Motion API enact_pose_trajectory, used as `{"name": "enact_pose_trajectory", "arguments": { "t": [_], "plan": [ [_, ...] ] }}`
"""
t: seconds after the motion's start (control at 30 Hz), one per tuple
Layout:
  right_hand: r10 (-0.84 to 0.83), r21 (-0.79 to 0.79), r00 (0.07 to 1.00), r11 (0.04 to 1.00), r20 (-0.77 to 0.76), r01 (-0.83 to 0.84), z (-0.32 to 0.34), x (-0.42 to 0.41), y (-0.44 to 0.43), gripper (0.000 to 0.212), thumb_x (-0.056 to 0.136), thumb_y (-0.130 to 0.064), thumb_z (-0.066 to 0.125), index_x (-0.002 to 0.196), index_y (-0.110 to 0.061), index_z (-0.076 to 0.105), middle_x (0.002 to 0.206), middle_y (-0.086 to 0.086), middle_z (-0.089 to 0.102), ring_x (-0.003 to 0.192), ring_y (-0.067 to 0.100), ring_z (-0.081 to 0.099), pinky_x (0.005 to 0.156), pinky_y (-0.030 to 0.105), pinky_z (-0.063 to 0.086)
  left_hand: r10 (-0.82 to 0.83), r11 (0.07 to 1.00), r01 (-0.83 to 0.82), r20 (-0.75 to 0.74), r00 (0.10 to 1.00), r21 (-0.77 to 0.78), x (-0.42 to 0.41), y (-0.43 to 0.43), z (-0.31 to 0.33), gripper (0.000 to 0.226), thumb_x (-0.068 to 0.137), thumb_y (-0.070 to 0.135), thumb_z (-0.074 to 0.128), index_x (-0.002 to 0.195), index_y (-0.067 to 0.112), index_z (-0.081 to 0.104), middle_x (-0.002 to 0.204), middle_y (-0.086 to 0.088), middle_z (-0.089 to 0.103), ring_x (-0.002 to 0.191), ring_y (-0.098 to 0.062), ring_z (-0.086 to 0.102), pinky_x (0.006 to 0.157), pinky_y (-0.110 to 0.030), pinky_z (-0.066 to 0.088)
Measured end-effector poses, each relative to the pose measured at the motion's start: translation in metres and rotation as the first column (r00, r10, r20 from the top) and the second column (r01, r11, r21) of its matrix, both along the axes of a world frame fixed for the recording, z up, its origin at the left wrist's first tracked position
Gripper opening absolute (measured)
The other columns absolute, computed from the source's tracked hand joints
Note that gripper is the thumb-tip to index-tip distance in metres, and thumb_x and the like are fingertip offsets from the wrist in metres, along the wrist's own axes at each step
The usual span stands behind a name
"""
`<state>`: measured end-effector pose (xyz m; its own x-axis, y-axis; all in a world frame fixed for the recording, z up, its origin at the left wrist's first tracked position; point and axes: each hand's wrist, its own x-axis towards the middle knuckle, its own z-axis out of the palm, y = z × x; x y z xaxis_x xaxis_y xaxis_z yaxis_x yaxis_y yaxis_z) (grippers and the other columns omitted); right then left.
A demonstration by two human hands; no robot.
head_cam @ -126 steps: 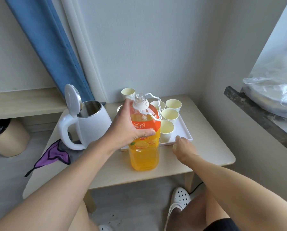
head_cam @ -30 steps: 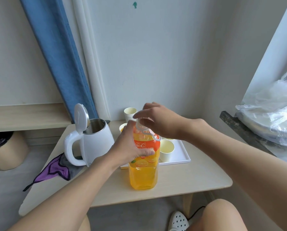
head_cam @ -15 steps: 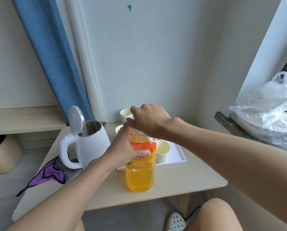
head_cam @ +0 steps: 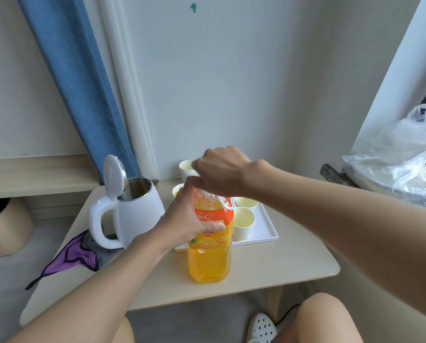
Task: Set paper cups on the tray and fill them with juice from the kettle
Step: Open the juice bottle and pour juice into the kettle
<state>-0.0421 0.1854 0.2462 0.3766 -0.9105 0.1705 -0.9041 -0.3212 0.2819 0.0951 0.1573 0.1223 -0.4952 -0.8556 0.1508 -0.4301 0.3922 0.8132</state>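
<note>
- One clear plastic bottle (head_cam: 210, 262) holding orange juice: left hand (head_cam: 192, 222) grips middle, right hand (head_cam: 221, 170) clutches top.
- White kettle (head_cam: 138, 214), lid raised.
- Paper cups (head_cam: 242, 222) on white tray (head_cam: 268, 232).

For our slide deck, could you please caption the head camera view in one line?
Left hand grips the juice bottle while the right hand curls over its top, beside the open-lidded kettle.

A blue curtain (head_cam: 78, 82) hangs far left. A purple cloth (head_cam: 69, 257) droops off the surface's (head_cam: 281, 266) left edge, and a crumpled plastic bag (head_cam: 400, 154) sits on the right.
</note>
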Motion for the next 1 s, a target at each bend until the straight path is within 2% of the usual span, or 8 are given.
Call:
{"name": "enact_pose_trajectory", "arguments": {
  "t": [0.1, 0.3, 0.43, 0.53, 0.63, 0.8, 0.93, 1.0],
  "plan": [
    [0.100, 0.048, 0.993, 0.994, -0.069, -0.097, 0.005, -0.009, 0.002, 0.031, 0.103, -0.043, 0.035, 0.092, -0.017, 0.049, 0.071, 0.002, 0.044, 0.070, 0.032, 0.048, 0.060, 0.033, 0.038, 0.007, 1.000, -0.007, -0.006, 1.000, 0.005, -0.001, 0.002, 0.001, 0.105, 0.043, 0.064, 0.091, 0.130, 0.055, 0.033, 0.135, 0.014, 0.055, 0.125, -0.014, 0.058, 0.104, -0.051, 0.054],
    [-0.127, -0.052, 0.989, 0.990, 0.073, 0.131, -0.007, 0.004, -0.003, 0.042, 0.099, -0.039, 0.040, 0.066, -0.013, 0.040, 0.063, 0.003, 0.038, 0.060, 0.029, 0.045, 0.047, 0.028, 0.023, -0.009, 1.000, 0.009, -0.012, 1.000, -0.010, -0.001, 0.003, 0.003, 0.111, 0.046, 0.063, 0.091, 0.138, 0.058, 0.029, 0.138, 0.014, 0.055, 0.126, -0.015, 0.059, 0.103, -0.050, 0.055],
    [0.056, 0.076, 0.998, 0.995, 0.021, -0.057, 0.001, -0.012, 0.004, 0.038, 0.102, -0.046, 0.036, 0.093, -0.013, 0.052, 0.073, 0.004, 0.052, 0.067, 0.031, 0.051, 0.054, 0.033, 0.038, -0.003, 1.000, 0.003, -0.013, 1.000, 0.018, -0.002, 0.001, 0.001, 0.101, 0.043, 0.063, 0.091, 0.126, 0.053, 0.035, 0.133, 0.013, 0.057, 0.123, -0.015, 0.061, 0.101, -0.050, 0.056],
    [-0.031, -0.025, 0.999, 0.999, 0.020, 0.031, -0.009, -0.005, 0.003, 0.040, 0.103, -0.042, 0.035, 0.081, -0.012, 0.048, 0.064, 0.003, 0.035, 0.067, 0.033, 0.044, 0.050, 0.031, 0.026, -0.011, 1.000, 0.011, -0.001, 1.000, 0.001, -0.006, 0.002, 0.002, 0.108, 0.043, 0.065, 0.089, 0.134, 0.050, 0.033, 0.136, 0.011, 0.056, 0.124, -0.015, 0.060, 0.103, -0.049, 0.056],
    [-0.096, -0.058, 0.995, 0.993, 0.037, 0.098, -0.011, 0.000, -0.001, 0.046, 0.104, -0.043, 0.034, 0.070, -0.012, 0.040, 0.063, 0.003, 0.033, 0.064, 0.032, 0.042, 0.046, 0.029, 0.020, -0.013, 1.000, 0.013, 0.008, 1.000, -0.018, -0.006, 0.003, 0.003, 0.107, 0.048, 0.061, 0.091, 0.135, 0.053, 0.030, 0.138, 0.010, 0.056, 0.126, -0.017, 0.059, 0.104, -0.049, 0.055],
    [0.102, -0.072, 0.989, 0.991, -0.104, -0.110, -0.004, -0.016, 0.006, 0.033, 0.104, -0.042, 0.031, 0.097, -0.015, 0.048, 0.080, 0.009, 0.055, 0.067, 0.034, 0.044, 0.052, 0.032, 0.028, -0.010, 1.000, 0.010, 0.004, 1.000, 0.002, -0.006, 0.003, 0.003, 0.101, 0.051, 0.056, 0.094, 0.130, 0.053, 0.032, 0.138, 0.010, 0.055, 0.126, -0.016, 0.059, 0.104, -0.049, 0.055],
    [-0.136, -0.110, 0.991, 0.985, 0.004, 0.136, -0.011, 0.004, 0.005, 0.035, 0.102, -0.035, 0.040, 0.076, -0.013, 0.046, 0.070, 0.006, 0.043, 0.062, 0.030, 0.040, 0.046, 0.029, 0.018, -0.016, 0.999, 0.016, 0.010, 1.000, -0.028, -0.007, 0.005, 0.003, 0.115, 0.046, 0.064, 0.091, 0.140, 0.055, 0.026, 0.140, 0.010, 0.055, 0.128, -0.017, 0.059, 0.104, -0.050, 0.055],
    [-0.113, -0.096, 0.994, 0.989, -0.004, 0.112, -0.009, 0.002, 0.005, 0.040, 0.103, -0.035, 0.039, 0.070, -0.012, 0.040, 0.063, 0.003, 0.035, 0.053, 0.025, 0.033, 0.046, 0.029, 0.018, -0.018, 1.000, 0.018, 0.004, 1.000, -0.026, -0.006, 0.004, 0.003, 0.116, 0.046, 0.064, 0.091, 0.142, 0.055, 0.026, 0.141, 0.010, 0.055, 0.128, -0.018, 0.059, 0.103, -0.050, 0.055]
  ]
}}
